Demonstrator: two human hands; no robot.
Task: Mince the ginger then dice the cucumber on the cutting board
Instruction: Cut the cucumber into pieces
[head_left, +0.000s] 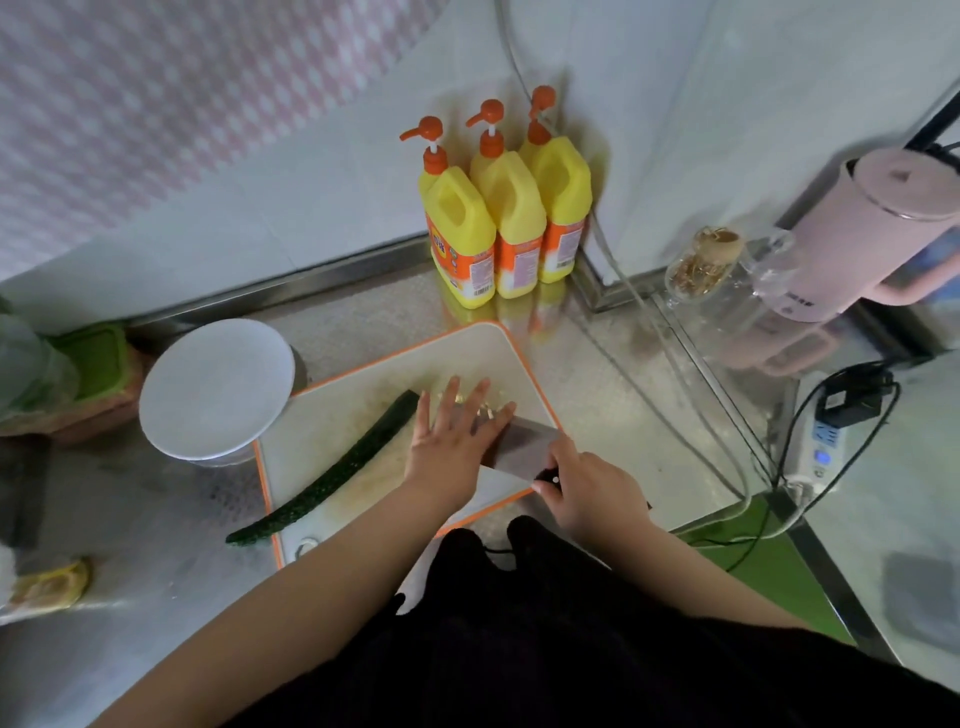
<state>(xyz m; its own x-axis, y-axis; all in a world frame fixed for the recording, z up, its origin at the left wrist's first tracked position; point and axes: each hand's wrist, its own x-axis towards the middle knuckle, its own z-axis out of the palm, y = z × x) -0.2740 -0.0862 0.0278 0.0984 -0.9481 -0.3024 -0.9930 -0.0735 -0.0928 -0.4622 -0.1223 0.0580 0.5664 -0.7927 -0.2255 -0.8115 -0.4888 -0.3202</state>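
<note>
**Free room and obstacles on the counter**

The cutting board (332, 447) is crossed on its left half by the cucumber (332, 470), whose near end overhangs the board's left edge. The left hand (457, 441) lies flat on the knife (519, 447) at the board's right side; the right hand (587, 493) grips the handle. A white plate (215, 387) stands just beside the board's far-left corner. Three yellow pump bottles (506, 208) block the counter's far corner. Bare steel counter (613, 384) lies open between board and right edge, where a jar (701, 265), kettle (872, 234) and cables (810, 431) crowd.
</note>
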